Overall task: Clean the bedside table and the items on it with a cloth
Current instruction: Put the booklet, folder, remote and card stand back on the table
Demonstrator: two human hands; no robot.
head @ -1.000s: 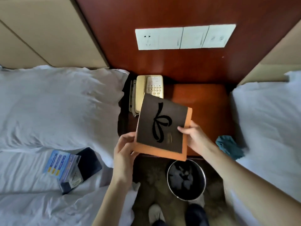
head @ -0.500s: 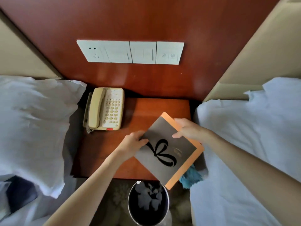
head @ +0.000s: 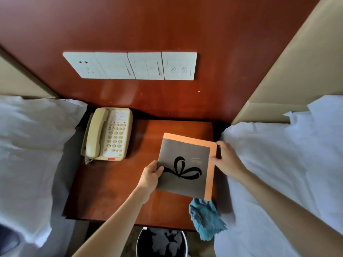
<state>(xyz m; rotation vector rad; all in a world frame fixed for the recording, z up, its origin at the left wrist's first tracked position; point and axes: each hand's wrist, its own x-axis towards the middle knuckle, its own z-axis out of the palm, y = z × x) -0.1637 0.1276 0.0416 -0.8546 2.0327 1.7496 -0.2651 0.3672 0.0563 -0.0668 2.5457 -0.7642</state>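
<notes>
A flat grey and orange box (head: 187, 160) with a black bow print lies low over the right half of the wooden bedside table (head: 115, 190). My left hand (head: 151, 176) grips its left edge and my right hand (head: 227, 160) holds its right edge. A teal cloth (head: 206, 219) lies crumpled at the table's front right corner, partly under the box and hanging over the edge. A cream telephone (head: 108, 134) sits at the back left of the table.
White bedding (head: 31, 154) borders the table on the left, and more white bedding (head: 282, 173) presses against it on the right. A wall panel of switches and a socket (head: 130, 65) is above. A black waste bin (head: 161, 242) stands on the floor below the front edge.
Both hands have carried the box from in front of the telephone rightward and down onto the table's right side, turning it squarer. The view has swung right and closer.
</notes>
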